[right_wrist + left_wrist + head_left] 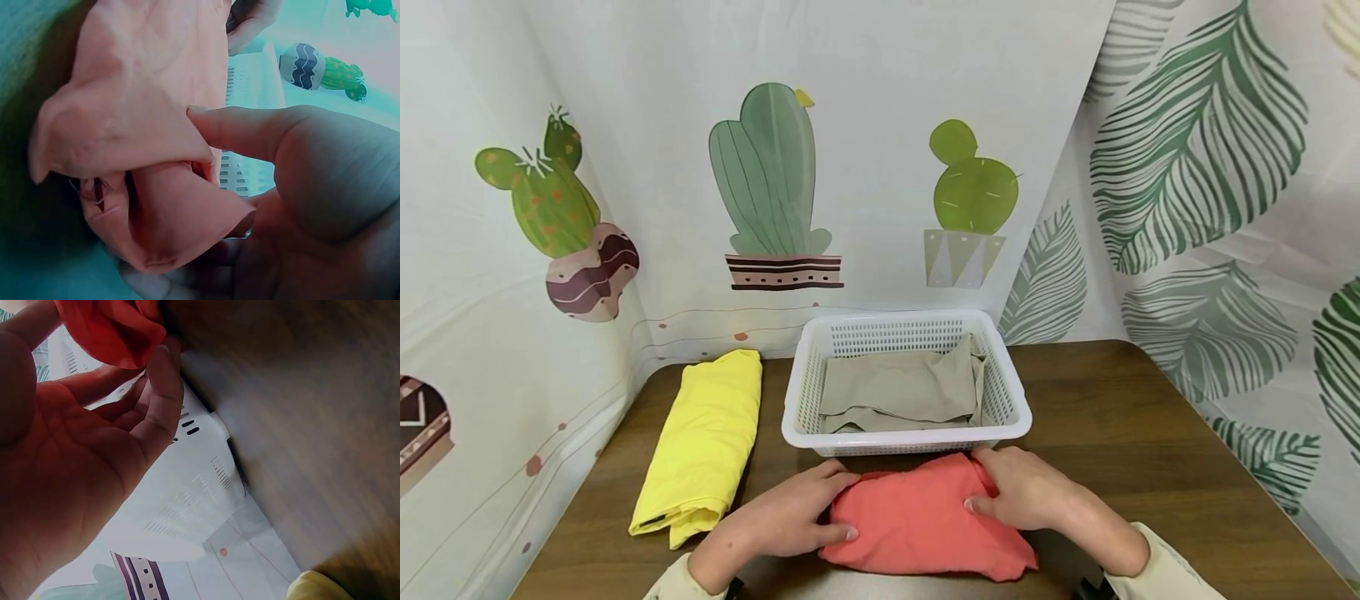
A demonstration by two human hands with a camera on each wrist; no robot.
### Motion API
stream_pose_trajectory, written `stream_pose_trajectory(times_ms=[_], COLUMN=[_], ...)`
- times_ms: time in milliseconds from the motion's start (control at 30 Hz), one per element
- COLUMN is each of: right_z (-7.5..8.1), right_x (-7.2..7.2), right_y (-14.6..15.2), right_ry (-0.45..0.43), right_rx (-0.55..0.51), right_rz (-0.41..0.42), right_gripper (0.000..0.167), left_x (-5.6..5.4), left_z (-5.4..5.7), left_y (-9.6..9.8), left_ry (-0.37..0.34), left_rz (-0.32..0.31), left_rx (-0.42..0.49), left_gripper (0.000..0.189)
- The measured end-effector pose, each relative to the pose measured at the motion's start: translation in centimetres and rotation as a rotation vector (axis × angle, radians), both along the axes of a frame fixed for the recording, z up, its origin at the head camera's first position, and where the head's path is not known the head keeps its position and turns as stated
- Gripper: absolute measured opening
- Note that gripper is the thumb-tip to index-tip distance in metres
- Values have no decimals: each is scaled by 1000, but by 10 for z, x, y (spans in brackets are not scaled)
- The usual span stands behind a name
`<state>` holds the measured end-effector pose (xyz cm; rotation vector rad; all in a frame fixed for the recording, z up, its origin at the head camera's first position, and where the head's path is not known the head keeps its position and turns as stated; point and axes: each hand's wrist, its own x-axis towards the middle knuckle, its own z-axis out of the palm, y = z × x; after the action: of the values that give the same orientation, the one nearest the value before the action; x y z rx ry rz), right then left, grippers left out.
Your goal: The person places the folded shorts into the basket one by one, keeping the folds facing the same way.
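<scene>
On the seemingly wooden table (1097, 417) by printed drapes (887, 50), both hands (797, 510) (1033, 493) pinch red cloth (917, 521).

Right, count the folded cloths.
3 visible: red cloth in front of the white basket, yellow cloth left of it, grey cloth inside; more could be hidden beneath.

Partly covered, partly cropped
In the right wrist view, the red cloth (150, 94) seems to hide some right hand (331, 181) fingers; the left wrist view crops the yellow cloth (317, 587).
</scene>
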<state>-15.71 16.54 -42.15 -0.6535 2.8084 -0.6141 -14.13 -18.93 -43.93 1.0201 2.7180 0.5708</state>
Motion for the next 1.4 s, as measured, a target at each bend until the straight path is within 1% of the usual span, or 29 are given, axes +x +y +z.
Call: stream_pose_trajectory(times_ms=[100,200,333,500,567,667,833,1000,1267,1400], right_z=[0,-1,-3,-5,-6,-6,-7,-7,-6,-5], right_x=[0,0,-2,-5,-5,-6,-5,-4,-3,-3], right_y=[0,-1,-2,-1,0,0,1,0,-1,-1], right_ry=[-9,-11,-4,5,12,24,40,47,29,31], right_rx=[-10,-22,-33,-44,-50,-55,-43,-31,-29,-32], right_rz=[0,9,30,51,63,87,105,106,75,88], right_gripper=[59,58,60,62,59,50,47,45,50,48], left_x=[0,0,0,0,0,1,1,1,0,0], left_z=[-2,-3,-4,-6,-7,-8,-9,-9,-10,-9], left_y=[0,0,2,3,3,4,5,6,7,7], left_ry=[-3,-21,-44,-54,-58,-65,-66,-63,-65,-50], left_rz=[0,6,15,24,26,26,23,22,-1,-16], left_rx=[0,-1,-10,-14,-14,-22,-34,-29,0,9], left_gripper=[61,62,63,63,63,66,67,62,43,40])
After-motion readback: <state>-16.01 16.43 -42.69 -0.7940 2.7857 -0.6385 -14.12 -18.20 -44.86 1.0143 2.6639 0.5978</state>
